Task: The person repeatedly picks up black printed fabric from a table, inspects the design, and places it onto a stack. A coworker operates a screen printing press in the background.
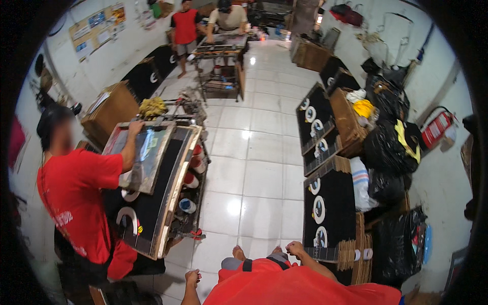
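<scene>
My left hand (192, 277) hangs low beside my red shirt, its fingers curled in with nothing seen in them. On the other side, my right hand (295, 248) is held in front of my body, also loosely closed, and no object shows in it. Closest to my right hand is a stack of boards (346, 254) topped with black fabric (333, 195) that bears white ring-shaped prints (318, 209). The hand does not touch the stack.
At left, a person in red (84, 188) grips a printing screen (147, 160) over a black-covered table, with paint tubs (187, 205) beneath. Two people stand at a far table (218, 43). Black bags (389, 145), a brown box (348, 122) and a fire extinguisher (437, 128) line the right.
</scene>
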{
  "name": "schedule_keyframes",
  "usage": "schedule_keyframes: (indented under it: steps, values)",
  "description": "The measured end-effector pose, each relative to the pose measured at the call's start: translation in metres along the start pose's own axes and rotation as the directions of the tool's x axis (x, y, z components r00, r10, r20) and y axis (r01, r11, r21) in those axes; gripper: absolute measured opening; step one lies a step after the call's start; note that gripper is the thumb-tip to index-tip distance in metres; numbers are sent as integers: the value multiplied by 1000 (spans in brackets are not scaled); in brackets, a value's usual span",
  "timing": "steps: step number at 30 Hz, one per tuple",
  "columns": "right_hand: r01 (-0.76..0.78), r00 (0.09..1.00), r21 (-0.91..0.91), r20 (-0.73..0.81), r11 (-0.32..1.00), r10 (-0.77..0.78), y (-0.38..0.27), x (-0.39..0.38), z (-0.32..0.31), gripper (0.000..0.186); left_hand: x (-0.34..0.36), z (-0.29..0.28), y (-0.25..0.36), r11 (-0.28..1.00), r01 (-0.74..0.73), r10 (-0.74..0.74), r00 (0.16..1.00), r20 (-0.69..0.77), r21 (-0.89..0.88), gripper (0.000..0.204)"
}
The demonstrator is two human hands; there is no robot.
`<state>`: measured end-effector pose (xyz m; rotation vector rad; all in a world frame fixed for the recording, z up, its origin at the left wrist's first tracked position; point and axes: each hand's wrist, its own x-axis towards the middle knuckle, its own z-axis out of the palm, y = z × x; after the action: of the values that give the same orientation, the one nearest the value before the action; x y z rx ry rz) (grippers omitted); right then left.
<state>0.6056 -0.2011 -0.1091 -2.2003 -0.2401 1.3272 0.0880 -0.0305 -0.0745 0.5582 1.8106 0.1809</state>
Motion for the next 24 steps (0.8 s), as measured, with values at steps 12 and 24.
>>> schedule_keyframes:
  steps: [12,24]
  values:
    - [-67,997,-184,19,981,72,-16,-21,-13,13,13,18,14,996,-34,35,999,14,-83,15]
    - [-36,997,5,64,999,35,-4,-37,-56,12,-5,-22,-5,898,-166,71,969,-237,-408,10]
